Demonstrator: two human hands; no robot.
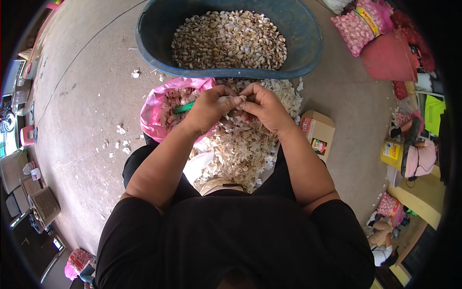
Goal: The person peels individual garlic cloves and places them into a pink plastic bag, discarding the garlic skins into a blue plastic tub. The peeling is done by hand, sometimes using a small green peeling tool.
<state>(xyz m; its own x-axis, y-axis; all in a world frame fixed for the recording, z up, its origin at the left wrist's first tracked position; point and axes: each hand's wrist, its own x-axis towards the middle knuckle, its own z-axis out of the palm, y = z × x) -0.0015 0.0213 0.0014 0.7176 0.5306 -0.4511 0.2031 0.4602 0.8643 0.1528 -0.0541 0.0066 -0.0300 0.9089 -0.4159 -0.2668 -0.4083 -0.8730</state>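
Observation:
My left hand (209, 107) and my right hand (265, 107) meet over a heap of papery garlic skins (248, 149). Their fingertips pinch a small pale garlic clove (243, 98), mostly covered by the fingers. A green handle (183, 108) pokes out beside my left hand; whether that hand grips it is hidden. Under and left of the hand stands an opened pink bag (153, 113) with reddish skins in it. Just beyond my hands, a blue tub (231, 72) holds a thick layer of garlic cloves (231, 38).
An open cardboard box (321, 130) lies right of the skins. Farther right are a pink mesh sack of garlic (353, 31), a red tub (390, 57), a yellow container (392, 153) and other people. Skin scraps (120, 129) dot the concrete floor at left.

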